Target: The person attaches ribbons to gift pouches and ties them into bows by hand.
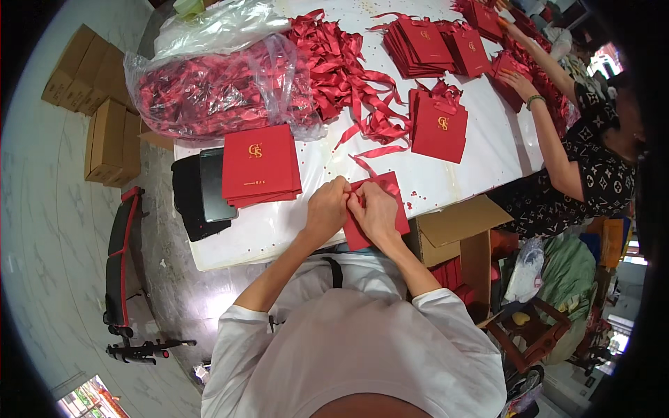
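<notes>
**Operator:** Two hands meet at frame centre. The left hand (326, 207) and right hand (375, 211) are both closed in a pinch on the upper edge of a flat red paper bag (357, 237), which lies at the near edge of the white worktop (481, 150). A red ribbon (368, 169) trails from the bag toward the upper part of the frame.

**Inspector:** Procedure for the step?

**Operator:** Keep the bag flat against the worktop, hold the ribbon end close to the fingertips, and draw it evenly so the paper edge does not tear. The exact point of contact is hidden by the fingers; it appears to be a hole near the rim.

**Inspector:** Surroundings?

**Operator:** A stack of flat red bags (260, 166) sits left of centre, finished bags with ribbon handles (439, 125) right of centre, and a clear sack of ribbons (216, 87) at upper left. Another person (592, 174) works at the right edge. Cardboard boxes (97, 111) stand on the pale tiled floor (42, 237) at left.
</notes>
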Action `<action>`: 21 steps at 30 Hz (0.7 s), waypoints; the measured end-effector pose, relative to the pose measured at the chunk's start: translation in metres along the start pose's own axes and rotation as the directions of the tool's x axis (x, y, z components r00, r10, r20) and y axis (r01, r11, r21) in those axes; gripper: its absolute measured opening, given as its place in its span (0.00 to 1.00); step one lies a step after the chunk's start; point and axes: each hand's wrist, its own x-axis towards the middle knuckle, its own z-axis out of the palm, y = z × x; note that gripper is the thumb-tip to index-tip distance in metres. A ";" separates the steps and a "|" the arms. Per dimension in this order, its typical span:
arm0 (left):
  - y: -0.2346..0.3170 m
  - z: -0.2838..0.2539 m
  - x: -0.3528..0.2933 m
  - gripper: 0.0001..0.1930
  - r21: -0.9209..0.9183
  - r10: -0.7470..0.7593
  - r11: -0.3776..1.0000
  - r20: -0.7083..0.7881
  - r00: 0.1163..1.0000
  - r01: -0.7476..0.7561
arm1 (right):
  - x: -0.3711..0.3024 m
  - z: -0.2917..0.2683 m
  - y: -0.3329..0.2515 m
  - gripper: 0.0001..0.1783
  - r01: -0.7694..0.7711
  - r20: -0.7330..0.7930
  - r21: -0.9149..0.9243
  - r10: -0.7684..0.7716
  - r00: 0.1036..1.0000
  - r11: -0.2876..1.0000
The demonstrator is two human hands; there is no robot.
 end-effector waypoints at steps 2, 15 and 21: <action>-0.001 -0.001 0.002 0.07 -0.003 0.025 1.000 -0.017 1.000 -0.025 | 0.000 -0.001 0.000 0.10 0.051 -0.006 -0.032 -0.051 0.999 0.998; 0.004 -0.008 0.005 0.08 -0.087 0.006 0.996 -0.053 0.999 -0.011 | 0.032 -0.061 -0.009 0.07 0.135 0.164 0.075 -0.146 0.976 0.988; 0.011 -0.012 0.000 0.05 -0.027 0.161 0.986 -0.068 0.985 -0.164 | 0.061 -0.048 0.026 0.12 -0.075 0.558 0.242 -0.075 0.826 0.967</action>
